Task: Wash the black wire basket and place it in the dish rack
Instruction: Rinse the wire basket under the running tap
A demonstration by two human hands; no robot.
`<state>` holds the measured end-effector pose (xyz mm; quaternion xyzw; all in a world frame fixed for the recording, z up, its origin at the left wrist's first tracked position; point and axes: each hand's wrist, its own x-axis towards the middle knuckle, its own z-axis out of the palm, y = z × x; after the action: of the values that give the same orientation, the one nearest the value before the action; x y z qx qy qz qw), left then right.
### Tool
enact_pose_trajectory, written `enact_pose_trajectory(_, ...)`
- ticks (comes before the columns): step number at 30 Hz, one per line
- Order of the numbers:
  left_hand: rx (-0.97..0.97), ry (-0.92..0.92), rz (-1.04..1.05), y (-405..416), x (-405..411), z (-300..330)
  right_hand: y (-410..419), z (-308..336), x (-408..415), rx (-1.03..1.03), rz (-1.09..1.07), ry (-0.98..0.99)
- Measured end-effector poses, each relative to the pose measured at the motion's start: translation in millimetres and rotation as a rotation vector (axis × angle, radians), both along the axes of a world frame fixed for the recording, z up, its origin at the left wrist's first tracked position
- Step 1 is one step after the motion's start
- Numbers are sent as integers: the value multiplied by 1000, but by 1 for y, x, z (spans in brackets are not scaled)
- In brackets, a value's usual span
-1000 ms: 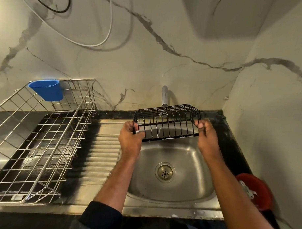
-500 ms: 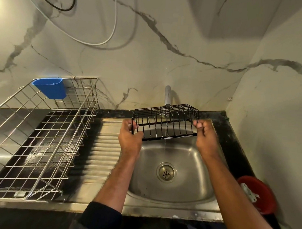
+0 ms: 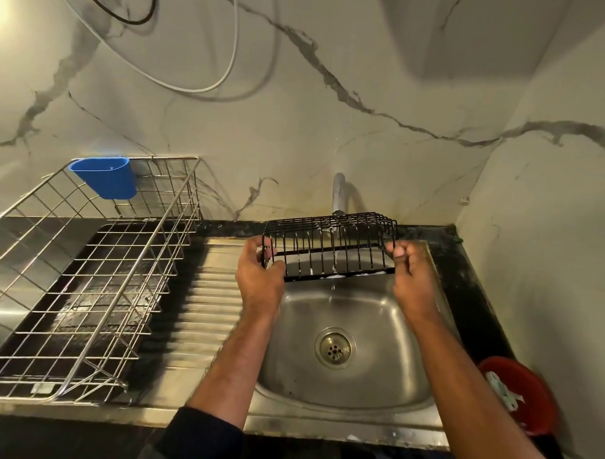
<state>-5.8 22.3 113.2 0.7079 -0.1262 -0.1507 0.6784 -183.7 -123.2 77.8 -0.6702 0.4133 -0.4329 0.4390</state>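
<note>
The black wire basket (image 3: 329,245) is held upside down above the rear of the sink (image 3: 386,352), directly beneath the tap (image 3: 338,192). A thin stream of water falls from the tap through the basket's wires and down toward the basin.

The left hand (image 3: 260,274) grips the basket's left end, with the fingers curled round the end wires and the thumb at the lower front corner. The right hand (image 3: 411,272) pinches the right end, with the fingertips closed on the wires near the upper corner. Neither hand touches the sink. White specks sit along the basket's lower front bar; these may be foam, but the view is too small to confirm.

The drain (image 3: 334,347) lies in the middle of the basin, below and in front of the basket. The ribbed drainboard (image 3: 202,304) adjoins the sink on the left.

The dish rack (image 3: 96,290), a silver wire frame, stands on the bench to the left of the drainboard, well apart from the basket. A blue cup (image 3: 105,176) hangs on the rack's rear rim.

A red bowl (image 3: 528,395) sits at the right edge, near the right forearm.
</note>
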Motion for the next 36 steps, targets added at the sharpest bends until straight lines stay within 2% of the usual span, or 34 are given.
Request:
enact_pose_trajectory(15,53,-62,94,0,12,-1,2,-7,14,94,71,-78)
enact_pose_trajectory(26,50,-102,129,7,16,1,8,2,22,51,82,-38)
enact_pose_trajectory(36,8,-67,140,16,12,9,6,2,26,33,143,-17)
